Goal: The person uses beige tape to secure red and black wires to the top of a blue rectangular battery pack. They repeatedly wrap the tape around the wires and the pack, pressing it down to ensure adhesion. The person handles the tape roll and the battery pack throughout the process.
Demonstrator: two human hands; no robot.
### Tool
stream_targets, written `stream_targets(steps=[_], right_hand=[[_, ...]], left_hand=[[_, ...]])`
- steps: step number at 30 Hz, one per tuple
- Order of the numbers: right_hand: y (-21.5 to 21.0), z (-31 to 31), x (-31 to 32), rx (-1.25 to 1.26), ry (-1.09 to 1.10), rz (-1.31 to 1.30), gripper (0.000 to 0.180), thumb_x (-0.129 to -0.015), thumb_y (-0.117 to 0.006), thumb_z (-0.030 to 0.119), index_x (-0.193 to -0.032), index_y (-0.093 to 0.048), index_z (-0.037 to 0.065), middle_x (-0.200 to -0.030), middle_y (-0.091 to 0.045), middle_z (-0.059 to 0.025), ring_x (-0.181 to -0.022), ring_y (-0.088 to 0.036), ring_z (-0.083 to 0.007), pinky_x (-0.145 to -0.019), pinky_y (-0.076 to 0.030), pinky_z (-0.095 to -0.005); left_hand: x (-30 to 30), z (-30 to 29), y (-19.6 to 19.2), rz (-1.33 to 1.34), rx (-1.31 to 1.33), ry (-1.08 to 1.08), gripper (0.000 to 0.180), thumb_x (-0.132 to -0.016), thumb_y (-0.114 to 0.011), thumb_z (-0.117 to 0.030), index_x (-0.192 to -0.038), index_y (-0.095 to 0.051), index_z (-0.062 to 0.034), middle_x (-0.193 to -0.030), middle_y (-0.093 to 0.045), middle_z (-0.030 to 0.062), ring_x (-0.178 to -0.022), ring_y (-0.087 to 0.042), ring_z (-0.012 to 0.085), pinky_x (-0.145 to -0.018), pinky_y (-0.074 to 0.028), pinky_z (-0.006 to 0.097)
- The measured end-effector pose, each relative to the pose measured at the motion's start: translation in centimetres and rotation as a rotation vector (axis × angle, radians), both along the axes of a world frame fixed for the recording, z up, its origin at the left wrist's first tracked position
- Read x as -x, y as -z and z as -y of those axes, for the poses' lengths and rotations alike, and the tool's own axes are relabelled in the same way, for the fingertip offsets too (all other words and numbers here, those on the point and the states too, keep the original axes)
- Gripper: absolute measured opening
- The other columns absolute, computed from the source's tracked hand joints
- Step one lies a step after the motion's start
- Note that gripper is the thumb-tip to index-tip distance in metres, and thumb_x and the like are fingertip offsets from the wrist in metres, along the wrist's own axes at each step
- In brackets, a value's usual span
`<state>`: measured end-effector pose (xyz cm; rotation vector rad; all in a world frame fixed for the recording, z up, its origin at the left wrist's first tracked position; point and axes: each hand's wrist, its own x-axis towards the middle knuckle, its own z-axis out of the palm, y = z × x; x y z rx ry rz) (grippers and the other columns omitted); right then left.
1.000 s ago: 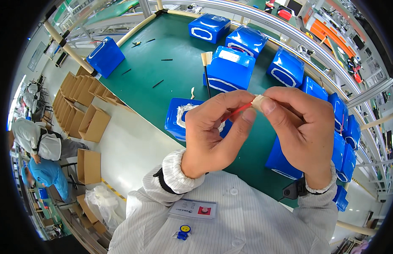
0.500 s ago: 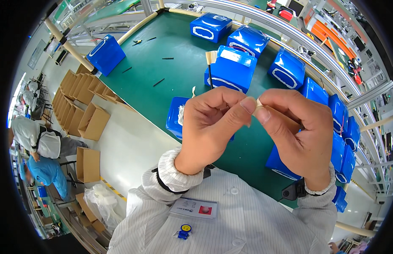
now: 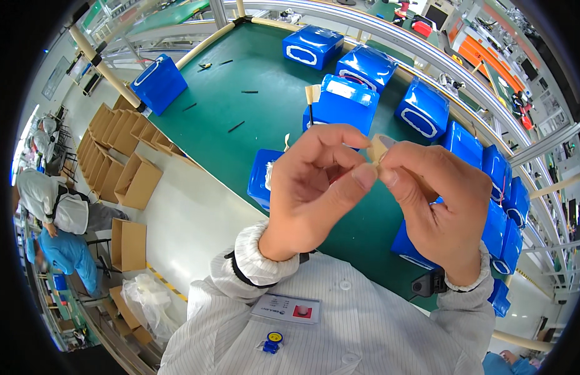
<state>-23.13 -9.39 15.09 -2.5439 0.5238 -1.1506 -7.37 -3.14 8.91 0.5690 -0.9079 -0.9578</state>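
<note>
Over the near side of the green counter [image 3: 215, 122], raised in front of the wearer's chest: two bare hands, fingertips nearly meeting. Left hand [image 3: 321, 190]: half-curled, index finger and thumb parted, thumb tip at the tape's edge; a bit of red shows among the bent fingers, and whether it is gripped cannot be told. Right hand [image 3: 436, 200]: closed, thumb and index finger pinching a piece of cream tape [image 3: 381, 146], which stands curled in the gap between the hands. Nearest blue pack [image 3: 259, 178]: on the counter's near left edge, partly hidden by the left hand, white material on its face. Black cable [image 3: 311, 114]: just beyond the left hand, upright, tipped with a cream tape flag [image 3: 310, 95]. Further blue packs with glossy wrapping: one directly behind the cable [image 3: 346, 107], others along the far edge [image 3: 313, 47] and down the right side [image 3: 422, 109]; one alone at the far left corner [image 3: 160, 85]. Short black pieces [image 3: 236, 127]: scattered on the counter's left half. Floor, left: open cardboard cartons [image 3: 138, 181] in rows, clear plastic bag [image 3: 151, 303]. Far left: two people, one in white [image 3: 68, 212], one in blue [image 3: 74, 256].
</note>
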Motion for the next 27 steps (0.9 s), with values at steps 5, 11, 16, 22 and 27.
stream_targets(steps=[5, 11, 16, 22, 27], right_hand=[[0.2, 0.6, 0.5, -0.068, -0.030, 0.013, 0.015, -0.090, -0.071, 0.006, -0.103, -0.069, 0.001, -0.085, -0.072, -0.0090, -0.067, -0.065, -0.0090, -0.056, -0.048, -0.0224], [0.6, 0.0, 0.1, -0.227, -0.071, 0.080, 0.041, -0.090, -0.070, 0.006, -0.127, -0.053, -0.001, -0.088, -0.072, -0.0120, -0.072, -0.068, -0.0109, -0.061, -0.050, -0.0219], [0.8, -0.4, 0.0, -0.145, -0.041, 0.065, 0.047, -0.088, -0.071, 0.005, -0.130, -0.050, -0.001, -0.087, -0.072, -0.0118, -0.072, -0.070, -0.0131, -0.063, -0.052, -0.0224], [1.6, -0.7, -1.0, -0.134, -0.026, 0.146, 0.042, -0.087, -0.072, 0.006, -0.125, -0.055, 0.003, -0.081, -0.071, -0.0109, -0.068, -0.070, -0.0189, -0.059, -0.052, -0.0259], [1.4, -0.8, -1.2, -0.147, -0.033, 0.153, 0.040, -0.087, -0.072, 0.007, -0.123, -0.057, 0.005, -0.080, -0.071, -0.0110, -0.070, -0.072, -0.0227, -0.059, -0.053, -0.0279]], left_hand=[[0.1, 0.4, 0.8, 0.313, 0.166, -0.129, 0.022, -0.094, -0.065, -0.001, -0.114, -0.061, 0.0054, -0.094, -0.067, 0.0098, -0.078, -0.060, 0.0128, -0.070, -0.049, 0.027], [0.5, 0.2, 1.7, 0.258, 0.110, -0.246, 0.018, -0.097, -0.063, -0.008, -0.110, -0.062, 0.0047, -0.092, -0.065, 0.0090, -0.070, -0.058, 0.0112, -0.062, -0.047, 0.024], [1.2, 0.4, 1.7, 0.309, 0.102, -0.378, 0.014, -0.099, -0.060, -0.010, -0.104, -0.062, 0.0034, -0.092, -0.062, 0.0045, -0.076, -0.055, 0.0064, -0.065, -0.044, 0.020], [1.8, 0.6, 2.2, 0.244, 0.084, -0.518, 0.023, -0.101, -0.059, -0.019, -0.105, -0.063, 0.0033, -0.086, -0.065, 0.0044, -0.072, -0.056, 0.0076, -0.065, -0.044, 0.021], [1.9, 0.9, 1.8, 0.148, 0.105, -0.475, 0.016, -0.101, -0.058, -0.013, -0.106, -0.060, 0.0023, -0.082, -0.062, 0.0036, -0.066, -0.053, 0.0063, -0.059, -0.043, 0.021]])
